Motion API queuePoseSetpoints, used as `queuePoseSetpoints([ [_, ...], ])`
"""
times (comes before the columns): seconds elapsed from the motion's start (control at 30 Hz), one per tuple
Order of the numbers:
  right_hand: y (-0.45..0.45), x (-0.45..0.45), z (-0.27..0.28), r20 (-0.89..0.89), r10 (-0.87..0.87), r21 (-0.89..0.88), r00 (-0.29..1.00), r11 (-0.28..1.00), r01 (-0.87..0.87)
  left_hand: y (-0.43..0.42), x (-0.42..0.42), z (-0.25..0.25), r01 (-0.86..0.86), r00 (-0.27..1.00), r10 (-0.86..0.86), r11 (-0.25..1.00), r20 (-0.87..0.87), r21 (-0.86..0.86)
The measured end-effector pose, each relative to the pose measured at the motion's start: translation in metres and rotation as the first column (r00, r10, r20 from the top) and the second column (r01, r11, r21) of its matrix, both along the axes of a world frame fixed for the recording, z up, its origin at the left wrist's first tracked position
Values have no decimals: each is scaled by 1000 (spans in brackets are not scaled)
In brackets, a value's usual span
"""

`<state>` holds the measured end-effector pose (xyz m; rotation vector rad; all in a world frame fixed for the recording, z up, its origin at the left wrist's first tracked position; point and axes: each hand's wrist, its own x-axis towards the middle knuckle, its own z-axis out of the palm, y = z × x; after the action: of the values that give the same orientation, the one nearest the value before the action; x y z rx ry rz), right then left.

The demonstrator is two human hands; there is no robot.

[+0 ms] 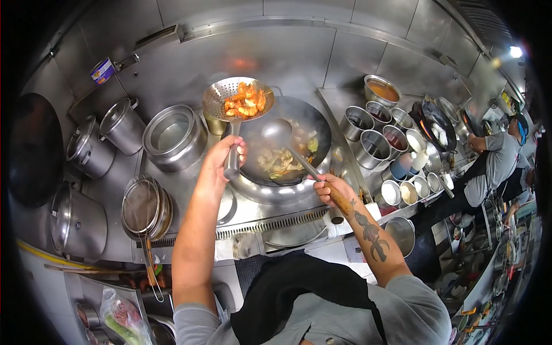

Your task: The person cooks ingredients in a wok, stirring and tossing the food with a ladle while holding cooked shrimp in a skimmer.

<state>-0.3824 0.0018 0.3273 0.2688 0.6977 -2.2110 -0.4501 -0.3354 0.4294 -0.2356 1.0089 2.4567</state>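
Note:
My left hand (232,155) is closed around the metal handle of a perforated strainer (215,99), raised over the back left of the wok. Several orange-red fried pieces (246,101) lie in the strainer's bowl. In my right hand (335,191) is the wooden handle of a long ladle (278,132), its bowl above the wok. The dark wok (322,123) sits on the burner, and pale and green food (280,163) lies inside it amid a light haze. Part of the food is hidden by the ladle.
Lidded pots (92,146) and a large open pot (171,135) stand to the left, near a mesh strainer (141,204). Metal containers of sauces (374,144) line the right side, with a bowl of orange liquid (383,89) behind. Another person (497,158) stands at the far right.

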Motion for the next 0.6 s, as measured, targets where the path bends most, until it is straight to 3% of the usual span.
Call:
queuePoseSetpoints([
  [0.17,5,10,16,-135,-48,296,990,951,86,-6,9,-13,-20,1000,20,999,-12,-44],
  [0.33,15,21,41,-224,-54,480,973,863,158,-9,13,-32,-39,999,37,996,-14,-81],
  [0.43,29,21,45,-159,-97,358,982,922,149,-8,15,-39,-20,1000,20,997,-6,-69],
  [0.53,41,19,41,18,-133,26,991,991,132,-9,17,-48,10,1000,-10,998,2,-60],
  [0.57,43,18,38,18,-127,-8,992,992,127,-9,17,-52,28,1000,-28,998,9,-51],
  [0.6,43,18,34,-24,-132,105,991,985,134,-9,17,-56,47,999,-47,998,16,-42],
])
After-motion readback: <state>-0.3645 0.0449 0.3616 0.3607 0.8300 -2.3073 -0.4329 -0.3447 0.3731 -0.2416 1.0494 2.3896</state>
